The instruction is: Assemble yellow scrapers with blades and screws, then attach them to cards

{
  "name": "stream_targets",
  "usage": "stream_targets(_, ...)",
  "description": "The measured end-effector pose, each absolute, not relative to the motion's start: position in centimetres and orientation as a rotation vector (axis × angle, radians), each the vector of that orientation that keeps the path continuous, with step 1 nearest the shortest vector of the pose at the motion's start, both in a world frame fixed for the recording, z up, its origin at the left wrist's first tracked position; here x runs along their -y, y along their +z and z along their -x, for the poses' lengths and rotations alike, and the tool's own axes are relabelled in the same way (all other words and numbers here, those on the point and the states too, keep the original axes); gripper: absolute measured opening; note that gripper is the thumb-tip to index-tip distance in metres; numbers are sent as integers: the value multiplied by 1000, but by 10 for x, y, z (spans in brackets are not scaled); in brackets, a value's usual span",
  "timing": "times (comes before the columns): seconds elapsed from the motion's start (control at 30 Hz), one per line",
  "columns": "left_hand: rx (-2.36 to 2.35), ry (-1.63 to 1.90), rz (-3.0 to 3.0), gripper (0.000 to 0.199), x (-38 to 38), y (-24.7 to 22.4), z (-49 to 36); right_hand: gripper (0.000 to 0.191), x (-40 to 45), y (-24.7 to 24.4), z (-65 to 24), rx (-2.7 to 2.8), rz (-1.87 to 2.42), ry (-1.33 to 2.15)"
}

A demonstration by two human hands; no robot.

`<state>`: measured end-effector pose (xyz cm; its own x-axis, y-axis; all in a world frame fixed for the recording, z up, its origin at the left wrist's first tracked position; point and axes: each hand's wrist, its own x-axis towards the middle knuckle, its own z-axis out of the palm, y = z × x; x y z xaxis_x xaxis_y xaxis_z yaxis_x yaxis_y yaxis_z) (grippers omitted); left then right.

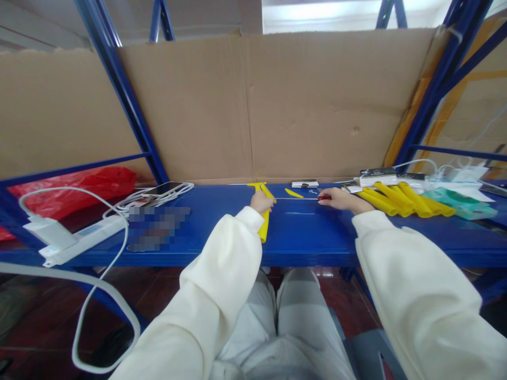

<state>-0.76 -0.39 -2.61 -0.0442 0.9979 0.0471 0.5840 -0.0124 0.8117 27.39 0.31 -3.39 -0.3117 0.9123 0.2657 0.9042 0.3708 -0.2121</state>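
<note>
My left hand (261,202) is closed around a yellow plastic handle (263,232) with a wider, T-shaped top, held upright above the blue shelf. In my right hand (336,200) is a screwdriver (295,198), its red grip between the fingers. The long thin shaft points left, and its tip reaches the yellow handle by my left fingers; whether it sits on a screw is too small to tell. Between the hands, just behind the shaft, lies a small curved yellow piece (293,193). Several tiny parts (312,191) are scattered beside it, close to a small white-and-black box (304,183).
Several yellow handles (407,200) lie at the right by a green plastic packet (461,203). A white power strip (85,240) with cables, a phone (164,189) and a red bag (79,192) occupy the left. Cardboard (190,105) walls the back between blue posts (130,105).
</note>
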Motion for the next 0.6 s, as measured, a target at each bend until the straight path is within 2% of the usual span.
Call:
stream_targets(0.33, -1809, 784, -1823, 16, 2, -25, 16, 25, 11, -29, -258, 2312, 1535, -419)
stream_targets(0.6, -1849, 746, -1854, 20, -4, -28, 22, 32, 24, -24, -244, 2361, 1562, -483)
